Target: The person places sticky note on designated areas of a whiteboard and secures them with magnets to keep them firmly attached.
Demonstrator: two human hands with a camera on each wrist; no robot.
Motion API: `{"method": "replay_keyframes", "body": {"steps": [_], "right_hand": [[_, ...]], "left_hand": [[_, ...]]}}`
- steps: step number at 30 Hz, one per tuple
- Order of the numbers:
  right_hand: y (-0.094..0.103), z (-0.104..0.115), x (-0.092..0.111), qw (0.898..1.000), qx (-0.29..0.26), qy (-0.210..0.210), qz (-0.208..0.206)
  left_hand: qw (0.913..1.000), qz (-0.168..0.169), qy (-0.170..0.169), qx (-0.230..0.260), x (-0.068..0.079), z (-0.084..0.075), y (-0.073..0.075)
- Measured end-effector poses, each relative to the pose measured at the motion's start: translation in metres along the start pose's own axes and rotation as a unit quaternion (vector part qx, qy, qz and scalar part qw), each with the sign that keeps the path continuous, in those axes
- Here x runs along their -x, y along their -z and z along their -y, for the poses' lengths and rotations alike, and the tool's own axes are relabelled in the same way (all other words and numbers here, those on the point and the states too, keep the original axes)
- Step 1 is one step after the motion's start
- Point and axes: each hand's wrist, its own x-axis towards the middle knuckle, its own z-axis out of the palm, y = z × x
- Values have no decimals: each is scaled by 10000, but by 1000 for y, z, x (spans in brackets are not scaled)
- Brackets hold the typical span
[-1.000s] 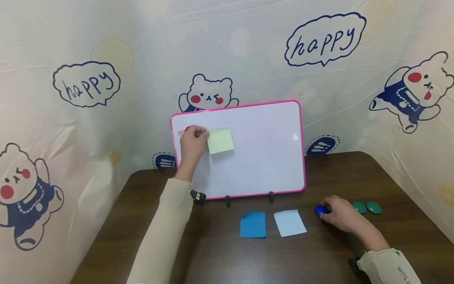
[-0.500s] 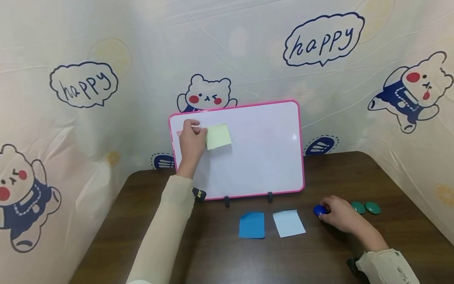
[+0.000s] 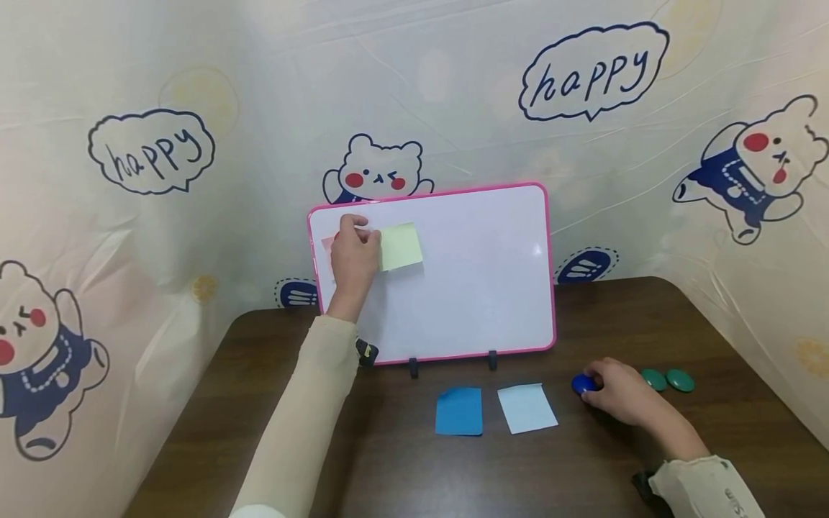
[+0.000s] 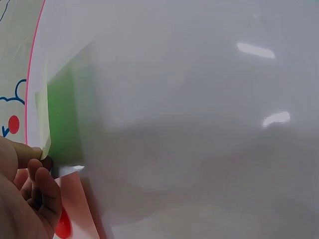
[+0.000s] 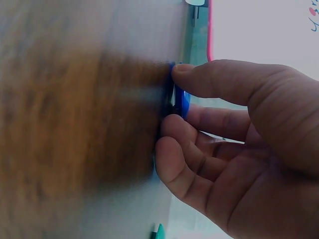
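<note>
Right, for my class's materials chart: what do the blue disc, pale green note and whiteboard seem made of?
Blue disc: probably smooth plastic, from its even colour and rounded rim.
Pale green note: likely matte paper, thin-edged and without shine.
Whiteboard: glossy, perhaps coated panel, given its bright reflections; what lies underneath is hidden.

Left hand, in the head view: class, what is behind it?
A pink note with a red disc on it, on the whiteboard. Only slivers of both show there past the left hand; the rest is covered.
</note>
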Motion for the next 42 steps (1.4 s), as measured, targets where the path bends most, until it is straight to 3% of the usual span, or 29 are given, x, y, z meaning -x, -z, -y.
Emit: {"method": "replay_keyframes", "body": {"steps": [20,42], "right_hand": [[3,4,1,10000,-5,-42,32],[-1,3,1,9999,98,3,27]], "left_hand": [[9948,-107,-547,-848,0,-4,2],[9919,-99,-668,-1077,1,-3,0]]}}
